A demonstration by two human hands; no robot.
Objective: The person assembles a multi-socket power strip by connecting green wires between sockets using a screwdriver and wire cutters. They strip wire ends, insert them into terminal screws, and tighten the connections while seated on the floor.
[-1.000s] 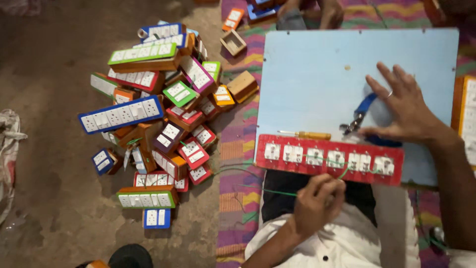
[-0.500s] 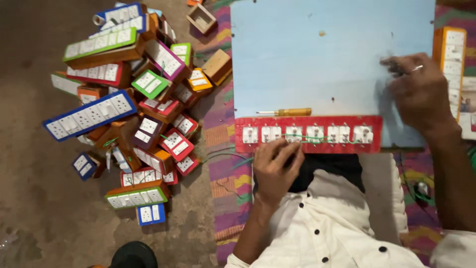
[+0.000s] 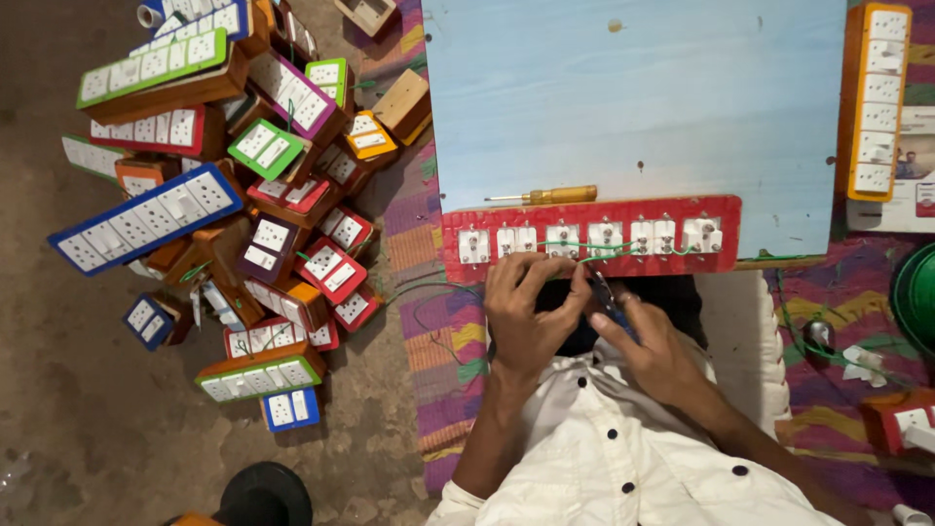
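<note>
Head view: both hands meet just below the near edge of a red panel (image 3: 590, 237), a long strip set with white switch and socket backs and strung with thin green wire (image 3: 584, 245). The panel lies along the near edge of a pale blue board (image 3: 633, 88), just beyond the fingertips.

The left hand (image 3: 524, 317) is curled, its fingers bent over and touching the panel's lower edge, thumb and forefinger drawn together near the wire; whether they actually pinch it cannot be told. The right hand (image 3: 651, 343) is closed around a small dark tool (image 3: 602, 290) with a blue grip, its tip pointing up toward the panel between the two hands. The hands touch or nearly touch at the fingertips.

Just beyond the left hand, on the board and close against the panel's far edge, lies a screwdriver (image 3: 550, 196) with a yellow handle.

Well off to the left of the left hand, on the bare floor, is a heap of boxes (image 3: 234, 185) with switch plates in red, green, blue, purple and orange. Far to the right of the right hand, an orange strip (image 3: 874, 102) of white switches lies along the board's right edge. Under the hands is a striped mat (image 3: 443, 341), and the person's white shirt (image 3: 623, 458) fills the near foreground.
</note>
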